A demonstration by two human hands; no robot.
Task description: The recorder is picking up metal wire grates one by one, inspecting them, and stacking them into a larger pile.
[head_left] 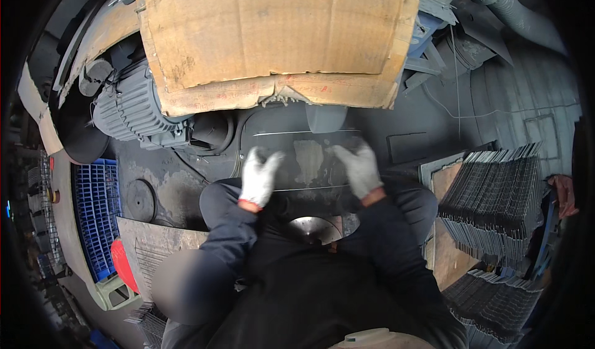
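You hold a thin, dark rectangular metal sheet [310, 160] flat in front of you, over your knees and just below the torn lower edge of a large brown cardboard panel [273, 36]. Your left hand [259, 176], in a white knit glove, grips the sheet's left edge, fingers curled over it. Your right hand [359, 168], gloved the same way, grasps the right edge (thumb side hidden, so the exact pinch cannot be made out). A shiny round metal piece [315, 228] sits just beneath the sheet, between your dark sleeves. To your left, a grey ribbed electric motor [133, 110] lies under the cardboard's corner, with a blue plastic crate [96, 209] nearer the floor. To your right, a fanned stack of dark metal sheets [496, 194] rests on a wooden board [449, 250].
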